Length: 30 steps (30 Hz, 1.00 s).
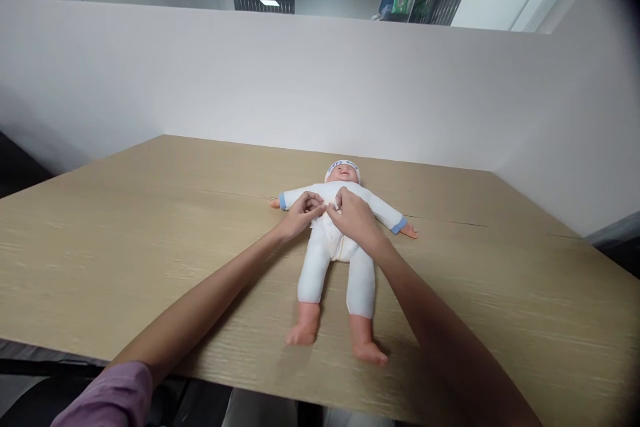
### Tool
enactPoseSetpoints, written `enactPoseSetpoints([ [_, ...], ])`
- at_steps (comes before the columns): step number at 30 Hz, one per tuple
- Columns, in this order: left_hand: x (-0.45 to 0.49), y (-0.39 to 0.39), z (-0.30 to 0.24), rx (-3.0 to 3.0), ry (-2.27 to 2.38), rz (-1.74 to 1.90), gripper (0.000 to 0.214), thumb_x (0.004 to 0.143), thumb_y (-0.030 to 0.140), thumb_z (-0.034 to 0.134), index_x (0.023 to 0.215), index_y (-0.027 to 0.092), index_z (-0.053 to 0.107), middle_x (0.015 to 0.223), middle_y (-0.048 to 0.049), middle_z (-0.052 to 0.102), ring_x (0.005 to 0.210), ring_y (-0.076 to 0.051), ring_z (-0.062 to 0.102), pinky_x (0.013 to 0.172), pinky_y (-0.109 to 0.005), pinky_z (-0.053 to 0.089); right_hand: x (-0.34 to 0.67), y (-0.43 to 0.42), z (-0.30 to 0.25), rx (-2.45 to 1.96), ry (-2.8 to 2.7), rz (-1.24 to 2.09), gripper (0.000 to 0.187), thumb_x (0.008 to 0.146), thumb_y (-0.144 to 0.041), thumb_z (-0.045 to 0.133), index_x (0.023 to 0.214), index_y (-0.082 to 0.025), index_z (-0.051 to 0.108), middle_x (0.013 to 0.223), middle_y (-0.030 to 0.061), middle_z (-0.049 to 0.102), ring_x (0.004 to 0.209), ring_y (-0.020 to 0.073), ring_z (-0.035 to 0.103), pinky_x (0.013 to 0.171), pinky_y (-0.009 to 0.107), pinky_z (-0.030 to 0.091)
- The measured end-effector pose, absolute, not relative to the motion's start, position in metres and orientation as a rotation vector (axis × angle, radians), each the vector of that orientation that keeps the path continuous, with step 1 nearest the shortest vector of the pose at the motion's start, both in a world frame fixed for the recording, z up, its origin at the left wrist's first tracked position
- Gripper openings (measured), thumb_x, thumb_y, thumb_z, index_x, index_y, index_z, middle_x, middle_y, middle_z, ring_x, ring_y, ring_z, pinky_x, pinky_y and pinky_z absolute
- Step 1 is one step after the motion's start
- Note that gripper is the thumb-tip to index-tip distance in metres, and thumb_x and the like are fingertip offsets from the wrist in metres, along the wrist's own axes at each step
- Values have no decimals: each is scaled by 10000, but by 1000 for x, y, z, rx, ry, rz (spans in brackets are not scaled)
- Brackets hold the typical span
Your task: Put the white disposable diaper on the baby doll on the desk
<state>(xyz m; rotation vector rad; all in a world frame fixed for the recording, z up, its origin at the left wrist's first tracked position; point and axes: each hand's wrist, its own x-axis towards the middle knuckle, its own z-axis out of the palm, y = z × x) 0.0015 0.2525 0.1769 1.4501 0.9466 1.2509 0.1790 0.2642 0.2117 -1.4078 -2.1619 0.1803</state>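
Note:
A baby doll [361,283] lies on its back on the table, head away from me, arms spread and feet towards me. It wears a white top with blue cuffs, a printed white headband and a white diaper [333,240]. My left hand [303,210] is closed at the diaper's waist on the left side, its fingers bent together. Opposite it, my right hand [354,215] pinches at the front of the waist, thumb pointing towards my left fingers. The fingertips of both hands nearly meet over the doll's belly. They partly hide the diaper's upper edge.
The wooden table [150,227] has seams running across it. A white partition [280,80] rises behind its far edge. Beyond that, a green package [401,1] and a blue item stand at the back. My legs are below the near edge.

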Motion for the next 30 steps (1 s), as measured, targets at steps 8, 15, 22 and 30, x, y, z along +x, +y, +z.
enactPoseSetpoints([
  [8, -2, 208, 200, 1681, 1243, 1405, 266, 901, 421, 728, 946, 202, 582, 940, -14, 622, 760, -145, 524, 728, -295, 423, 192, 232, 235, -1107, -1950, 248, 147, 831, -134, 492, 886, -256, 432, 879, 22, 562, 805, 207, 561, 741, 326, 439],
  [15, 4, 134, 210, 2298, 1142, 911, 293, 1082, 419, 481, 994, 237, 693, 936, -26, 701, 972, -231, 562, 929, -380, 411, 231, 139, 217, -992, -2170, 716, 52, 954, -255, 594, 1000, -258, 570, 980, 21, 660, 894, 190, 649, 736, 289, 528],
  [22, 5, 151, 190, 2217, 1354, 834, 307, 1003, 488, 601, 878, 212, 548, 854, -13, 654, 839, -220, 565, 811, -351, 404, 251, 151, 183, -1330, -2211, 414, 36, 973, -261, 619, 949, -234, 613, 830, -12, 684, 745, 173, 637, 690, 298, 419],
  [30, 17, 161, 188, 2226, 1496, 810, 377, 966, 519, 630, 782, 218, 498, 755, 1, 563, 754, -207, 524, 721, -320, 366, 234, 150, 174, -1345, -2261, 187, 140, 977, -241, 638, 846, -217, 592, 910, 33, 655, 823, 211, 607, 706, 328, 399],
])
